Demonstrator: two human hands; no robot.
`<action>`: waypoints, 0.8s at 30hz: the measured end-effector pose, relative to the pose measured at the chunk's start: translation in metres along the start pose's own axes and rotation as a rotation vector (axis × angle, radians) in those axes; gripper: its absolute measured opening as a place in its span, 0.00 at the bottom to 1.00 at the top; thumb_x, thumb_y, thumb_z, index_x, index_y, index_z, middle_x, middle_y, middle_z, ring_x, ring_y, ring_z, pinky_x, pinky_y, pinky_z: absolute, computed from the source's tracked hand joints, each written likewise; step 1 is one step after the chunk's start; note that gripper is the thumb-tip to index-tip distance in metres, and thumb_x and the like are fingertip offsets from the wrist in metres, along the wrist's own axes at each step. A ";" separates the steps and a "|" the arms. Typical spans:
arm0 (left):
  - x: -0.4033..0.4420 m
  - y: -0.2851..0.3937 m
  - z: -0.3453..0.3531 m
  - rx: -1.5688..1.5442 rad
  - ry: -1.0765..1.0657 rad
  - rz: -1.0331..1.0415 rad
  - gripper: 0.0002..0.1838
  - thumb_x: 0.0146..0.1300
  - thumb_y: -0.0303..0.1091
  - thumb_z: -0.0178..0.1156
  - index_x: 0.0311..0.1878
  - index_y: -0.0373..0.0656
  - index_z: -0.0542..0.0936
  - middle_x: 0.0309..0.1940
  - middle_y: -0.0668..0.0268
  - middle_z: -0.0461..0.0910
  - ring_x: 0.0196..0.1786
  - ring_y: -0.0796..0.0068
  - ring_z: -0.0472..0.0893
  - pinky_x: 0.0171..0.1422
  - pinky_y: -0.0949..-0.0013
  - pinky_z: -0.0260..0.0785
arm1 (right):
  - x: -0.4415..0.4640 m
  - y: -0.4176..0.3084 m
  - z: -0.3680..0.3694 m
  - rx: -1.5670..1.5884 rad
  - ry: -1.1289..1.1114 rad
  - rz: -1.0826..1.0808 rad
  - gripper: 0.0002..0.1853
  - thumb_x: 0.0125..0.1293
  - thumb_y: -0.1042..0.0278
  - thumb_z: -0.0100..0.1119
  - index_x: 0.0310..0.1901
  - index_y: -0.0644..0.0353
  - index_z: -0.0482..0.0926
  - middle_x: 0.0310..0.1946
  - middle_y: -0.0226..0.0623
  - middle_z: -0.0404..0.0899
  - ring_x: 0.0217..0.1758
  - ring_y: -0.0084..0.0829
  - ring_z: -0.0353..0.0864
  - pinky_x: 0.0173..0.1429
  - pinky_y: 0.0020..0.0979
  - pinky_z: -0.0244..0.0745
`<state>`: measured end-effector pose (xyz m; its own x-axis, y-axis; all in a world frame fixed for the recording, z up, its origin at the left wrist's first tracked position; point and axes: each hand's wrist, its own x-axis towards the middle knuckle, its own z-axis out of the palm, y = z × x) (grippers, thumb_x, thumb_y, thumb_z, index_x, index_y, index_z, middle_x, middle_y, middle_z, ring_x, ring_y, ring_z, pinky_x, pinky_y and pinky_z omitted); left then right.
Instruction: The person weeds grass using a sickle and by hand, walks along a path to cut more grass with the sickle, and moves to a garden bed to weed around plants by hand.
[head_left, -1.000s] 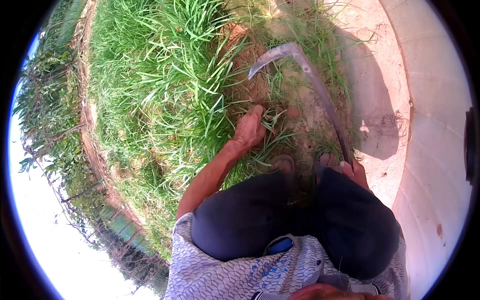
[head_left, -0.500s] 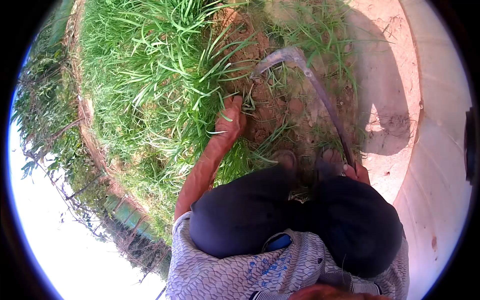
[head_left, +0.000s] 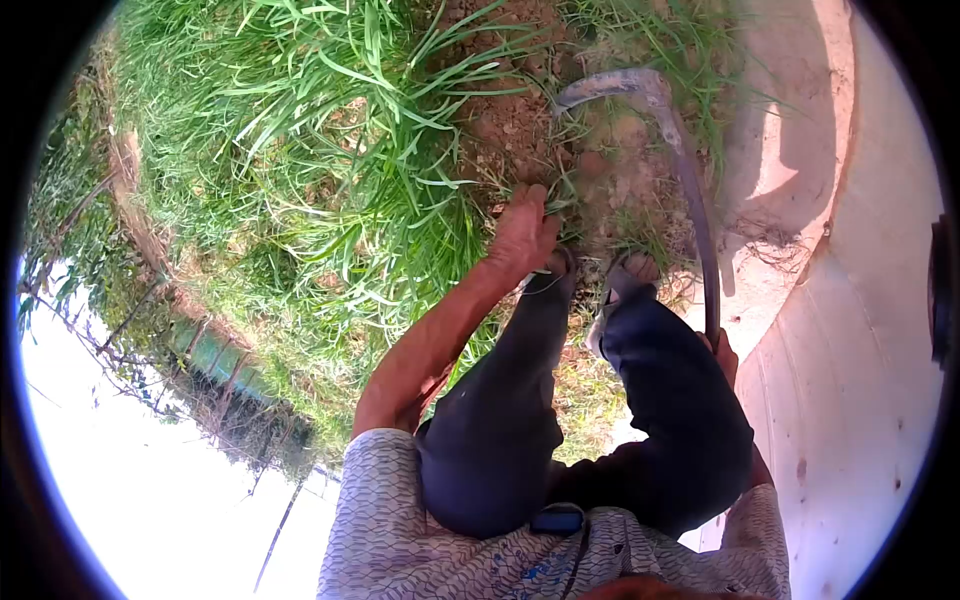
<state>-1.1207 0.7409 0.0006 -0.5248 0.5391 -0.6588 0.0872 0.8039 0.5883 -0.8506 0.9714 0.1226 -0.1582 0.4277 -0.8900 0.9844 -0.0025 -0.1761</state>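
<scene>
outdoors here, and the green bed point(head_left: 300, 130) fills most of the view from nine o'clock round to twelve, long leaves flopping over the bare soil point(head_left: 510, 130) beside it. at three o'clock there's the pale sheeting point(head_left: 860, 360), curving down the side. down at six, the dark trousers point(head_left: 500, 420), knees bent and apart, which seems to bring the arms low and leave a reaching gap between.

now the curved-blade tool point(head_left: 690, 170): hooked head up at one o'clock, point turned in towards the soil, handle running down to between three and four. the right hand point(head_left: 722, 358) has it by the lower end, fingers wrapped round, partly hidden by the knee; holding it out to the side looks like a way to keep the blade off the other arm.

and the left hand point(head_left: 522, 235), just above centre towards twelve, is down at the soil's edge by the leaves, fingers close together and pointing away from the body, low enough to work at ground level. whether they pinch anything, i can't tell. smallest of all, the blue item point(head_left: 557, 521) at the waist, near six.
</scene>
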 end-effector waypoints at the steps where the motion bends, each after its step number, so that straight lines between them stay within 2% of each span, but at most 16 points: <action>1: -0.004 0.005 0.008 -0.260 -0.150 -0.059 0.24 0.60 0.31 0.63 0.58 0.35 0.70 0.44 0.48 0.75 0.50 0.48 0.78 0.52 0.52 0.72 | -0.015 0.000 -0.010 -0.020 -0.010 -0.009 0.16 0.71 0.55 0.56 0.37 0.63 0.71 0.20 0.40 0.73 0.23 0.28 0.70 0.29 0.33 0.68; 3: -0.019 0.051 0.002 -0.111 -0.117 0.157 0.19 0.66 0.36 0.59 0.54 0.34 0.71 0.32 0.56 0.75 0.38 0.67 0.78 0.45 0.60 0.72 | -0.047 -0.001 -0.035 0.024 0.022 -0.042 0.16 0.71 0.56 0.55 0.35 0.62 0.72 0.19 0.35 0.72 0.23 0.26 0.69 0.29 0.33 0.67; 4: -0.024 0.066 0.000 -0.121 -0.105 0.145 0.19 0.66 0.36 0.59 0.54 0.34 0.71 0.32 0.56 0.75 0.38 0.67 0.78 0.45 0.60 0.72 | -0.058 0.007 -0.046 0.008 0.013 -0.050 0.16 0.71 0.56 0.55 0.35 0.62 0.72 0.19 0.35 0.72 0.23 0.26 0.69 0.29 0.33 0.67; 6: -0.037 0.090 -0.007 -0.471 -0.343 -0.055 0.17 0.70 0.41 0.57 0.51 0.35 0.73 0.29 0.59 0.75 0.33 0.74 0.74 0.41 0.65 0.70 | -0.076 0.024 -0.069 0.013 0.005 0.005 0.18 0.71 0.53 0.54 0.33 0.63 0.72 0.19 0.33 0.71 0.23 0.25 0.69 0.28 0.31 0.66; 7: -0.048 0.097 -0.011 -0.480 -0.331 -0.054 0.17 0.70 0.41 0.57 0.51 0.35 0.73 0.29 0.59 0.75 0.33 0.74 0.74 0.41 0.65 0.70 | -0.086 0.013 -0.078 0.002 0.005 -0.004 0.18 0.71 0.53 0.54 0.33 0.63 0.72 0.19 0.33 0.71 0.23 0.25 0.69 0.28 0.31 0.66; 9: -0.073 0.111 -0.025 -0.648 -0.180 -0.014 0.18 0.69 0.44 0.55 0.43 0.34 0.75 0.30 0.48 0.76 0.37 0.60 0.80 0.44 0.57 0.69 | -0.108 -0.012 -0.094 -0.085 0.050 0.048 0.20 0.69 0.50 0.55 0.32 0.61 0.72 0.18 0.29 0.69 0.20 0.23 0.67 0.24 0.30 0.62; 11: -0.103 0.119 -0.042 -0.575 -0.202 -0.061 0.18 0.69 0.46 0.54 0.44 0.36 0.75 0.29 0.48 0.77 0.36 0.54 0.80 0.42 0.54 0.70 | -0.132 -0.034 -0.104 -0.005 0.034 0.141 0.19 0.69 0.50 0.56 0.31 0.59 0.72 0.16 0.28 0.67 0.18 0.21 0.65 0.23 0.29 0.61; 12: -0.124 0.126 -0.053 -0.508 -0.183 -0.026 0.16 0.70 0.45 0.55 0.42 0.37 0.74 0.28 0.52 0.77 0.32 0.58 0.79 0.39 0.57 0.70 | -0.144 -0.044 -0.109 0.084 0.028 0.244 0.19 0.68 0.49 0.57 0.30 0.58 0.72 0.15 0.26 0.65 0.17 0.19 0.64 0.22 0.28 0.60; 13: -0.144 0.141 -0.071 -0.441 -0.162 0.008 0.15 0.71 0.43 0.55 0.41 0.39 0.73 0.26 0.57 0.78 0.28 0.62 0.78 0.35 0.60 0.69 | -0.154 -0.041 -0.113 0.079 0.022 0.219 0.19 0.68 0.49 0.57 0.30 0.58 0.72 0.15 0.26 0.65 0.17 0.19 0.64 0.22 0.28 0.60; 14: -0.165 0.155 -0.088 -0.268 -0.173 -0.012 0.13 0.70 0.42 0.56 0.39 0.41 0.72 0.25 0.56 0.77 0.29 0.52 0.79 0.36 0.57 0.70 | -0.164 -0.030 -0.117 0.150 0.017 0.218 0.18 0.68 0.49 0.57 0.30 0.56 0.71 0.14 0.24 0.63 0.15 0.18 0.62 0.20 0.28 0.58; 15: -0.188 0.163 -0.103 -0.271 -0.143 -0.011 0.13 0.70 0.42 0.56 0.39 0.41 0.72 0.25 0.56 0.77 0.29 0.52 0.79 0.36 0.57 0.70 | -0.176 -0.021 -0.125 0.218 0.011 0.214 0.17 0.68 0.49 0.57 0.30 0.54 0.70 0.13 0.23 0.60 0.13 0.17 0.60 0.18 0.27 0.56; 17: -0.240 0.170 -0.129 -0.112 0.055 0.175 0.10 0.68 0.38 0.57 0.40 0.43 0.71 0.26 0.56 0.76 0.33 0.49 0.80 0.36 0.54 0.71 | -0.215 -0.043 -0.139 0.238 -0.018 0.287 0.16 0.68 0.51 0.57 0.33 0.53 0.67 0.13 0.22 0.60 0.09 0.19 0.59 0.11 0.26 0.57; 19: -0.299 0.153 -0.153 0.015 0.075 0.101 0.08 0.66 0.35 0.59 0.42 0.45 0.71 0.28 0.56 0.75 0.35 0.51 0.81 0.36 0.52 0.72 | -0.242 -0.050 -0.159 0.253 -0.064 0.297 0.16 0.67 0.50 0.58 0.30 0.50 0.67 0.14 0.22 0.61 0.10 0.18 0.61 0.12 0.26 0.64; 21: -0.375 0.135 -0.212 0.112 0.111 0.031 0.10 0.65 0.33 0.58 0.42 0.43 0.67 0.30 0.55 0.76 0.35 0.49 0.81 0.34 0.52 0.75 | -0.261 -0.053 -0.178 0.216 -0.091 0.233 0.16 0.66 0.51 0.59 0.30 0.50 0.66 0.14 0.23 0.62 0.10 0.19 0.62 0.12 0.26 0.64; 22: -0.417 0.115 -0.238 0.165 0.100 -0.111 0.10 0.65 0.33 0.57 0.43 0.43 0.67 0.29 0.56 0.75 0.32 0.51 0.79 0.33 0.53 0.73 | -0.268 -0.054 -0.187 0.161 -0.078 0.235 0.16 0.66 0.51 0.59 0.30 0.50 0.66 0.14 0.23 0.63 0.10 0.19 0.63 0.12 0.27 0.63; 24: -0.529 0.055 -0.281 0.286 0.561 -0.451 0.08 0.68 0.35 0.54 0.43 0.42 0.67 0.30 0.55 0.74 0.28 0.54 0.76 0.33 0.52 0.71 | -0.286 -0.061 -0.204 0.059 -0.057 0.249 0.14 0.67 0.55 0.58 0.33 0.52 0.67 0.16 0.24 0.63 0.10 0.21 0.62 0.14 0.27 0.63</action>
<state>-1.0761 0.4293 0.5125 -0.9054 -0.0022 -0.4245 -0.0612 0.9902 0.1254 -0.8495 1.0335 0.4734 0.0828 0.3557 -0.9309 0.9876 -0.1546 0.0288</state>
